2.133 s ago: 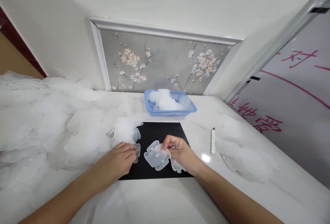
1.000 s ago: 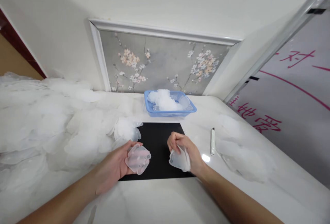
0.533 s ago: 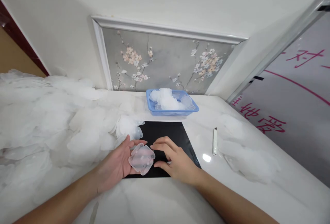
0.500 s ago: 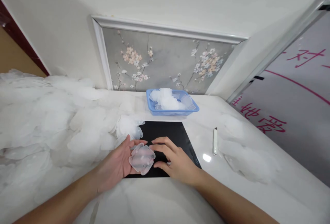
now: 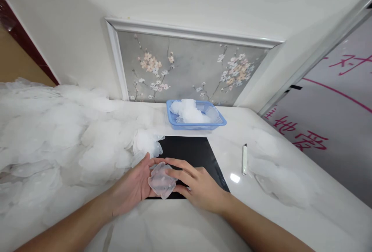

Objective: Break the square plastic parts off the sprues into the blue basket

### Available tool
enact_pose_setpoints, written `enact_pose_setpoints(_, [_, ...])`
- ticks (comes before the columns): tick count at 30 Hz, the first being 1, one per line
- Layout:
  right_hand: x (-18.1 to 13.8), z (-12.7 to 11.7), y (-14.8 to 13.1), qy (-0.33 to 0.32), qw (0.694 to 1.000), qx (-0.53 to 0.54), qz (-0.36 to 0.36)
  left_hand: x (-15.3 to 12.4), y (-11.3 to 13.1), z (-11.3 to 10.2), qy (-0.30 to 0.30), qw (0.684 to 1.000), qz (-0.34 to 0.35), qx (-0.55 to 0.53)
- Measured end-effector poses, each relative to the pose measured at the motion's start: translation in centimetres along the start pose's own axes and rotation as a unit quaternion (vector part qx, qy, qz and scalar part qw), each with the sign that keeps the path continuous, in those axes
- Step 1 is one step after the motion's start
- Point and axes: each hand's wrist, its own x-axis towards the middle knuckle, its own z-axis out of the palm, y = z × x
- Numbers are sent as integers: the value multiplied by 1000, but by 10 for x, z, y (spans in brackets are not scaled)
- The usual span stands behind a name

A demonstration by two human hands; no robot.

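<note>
My left hand [image 5: 134, 186] is palm up and cradles a small stack of translucent plastic pieces [image 5: 161, 181] over the front left of a black mat [image 5: 197, 152]. My right hand [image 5: 197, 182] lies beside it with its fingers stretched out, the fingertips touching the top of the stack. Nothing else is in the right hand.
A big heap of the same translucent pieces [image 5: 58, 136] covers the left of the white marble table [image 5: 186, 225]. A blue basket [image 5: 216, 122] with more pieces stands behind the mat. A white utility knife [image 5: 244, 159] and a smaller pile [image 5: 279, 178] lie to the right.
My left hand has picked up a stack of pieces and turned palm up. My right hand has let go of its own pieces, opened and come over to touch the stack.
</note>
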Motion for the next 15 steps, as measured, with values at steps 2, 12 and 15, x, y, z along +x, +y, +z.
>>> enact_pose_setpoints(2, [0, -2, -2, -3, 996, 81, 28, 1, -1, -1, 18, 999, 8, 36])
enact_pose_setpoints(12, [11, -19, 6, -9, 707, 569, 420, -3, 13, -29, 107, 678, 221, 693])
enact_pose_setpoints(15, [10, -24, 11, -27, 692, 581, 427, -4, 15, -39, 93, 627, 222, 741])
